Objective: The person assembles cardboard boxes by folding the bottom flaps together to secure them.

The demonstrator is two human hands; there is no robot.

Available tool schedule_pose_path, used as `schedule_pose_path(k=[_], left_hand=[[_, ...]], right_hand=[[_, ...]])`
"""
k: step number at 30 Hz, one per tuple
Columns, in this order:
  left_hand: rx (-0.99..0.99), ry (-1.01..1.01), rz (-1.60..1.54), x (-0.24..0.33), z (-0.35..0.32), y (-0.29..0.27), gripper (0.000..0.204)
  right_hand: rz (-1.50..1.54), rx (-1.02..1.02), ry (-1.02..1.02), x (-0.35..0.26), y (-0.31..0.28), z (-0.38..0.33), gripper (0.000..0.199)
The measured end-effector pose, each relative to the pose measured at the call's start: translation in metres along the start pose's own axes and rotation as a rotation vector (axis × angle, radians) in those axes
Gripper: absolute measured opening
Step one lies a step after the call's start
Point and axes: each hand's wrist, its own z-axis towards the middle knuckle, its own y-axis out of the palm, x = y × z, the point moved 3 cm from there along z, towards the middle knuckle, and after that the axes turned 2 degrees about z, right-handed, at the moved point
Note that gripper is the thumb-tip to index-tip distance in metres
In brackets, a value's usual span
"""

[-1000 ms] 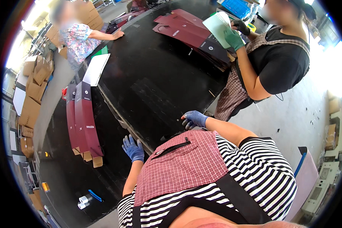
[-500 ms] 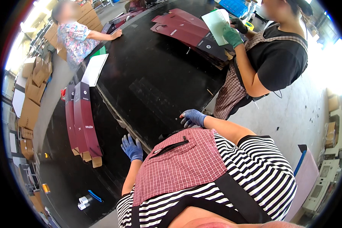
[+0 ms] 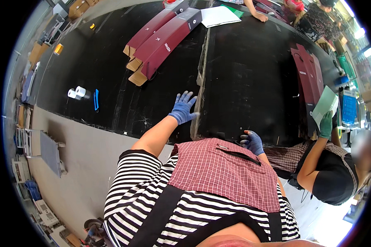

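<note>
With the blue-gloved left hand [image 3: 182,110] as clock centre, white rolls [image 3: 81,92] and a blue tool [image 3: 96,100] lie toward nine, long maroon boxes [image 3: 167,45] toward eleven. The hand rests on the black table [image 3: 243,94], fingers spread. White paper [image 3: 218,16] lies toward one. The right hand [image 3: 253,143], toward four, has bent fingers; whether pressed together, I cannot tell. Between two and three lie more maroon boxes [image 3: 308,74]; at three, a co-worker's green glove [image 3: 326,124].
</note>
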Motion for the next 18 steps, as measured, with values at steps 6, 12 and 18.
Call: schedule_pose_path(k=[6,12,18], left_hand=[[0.119,0.028,-0.057,0.01,-0.041,0.014,0.081],[0.306,0.113,-0.173,0.011,-0.05,0.013,0.073],[0.293,0.066,-0.161,0.004,-0.052,0.02,0.07]], right_hand=[[-0.041,0.087,-0.035,0.001,0.001,-0.006,0.029],[0.025,0.115,0.013,0.005,0.002,0.001,0.023],[0.024,0.152,-0.039,0.001,0.017,-0.007,0.024]])
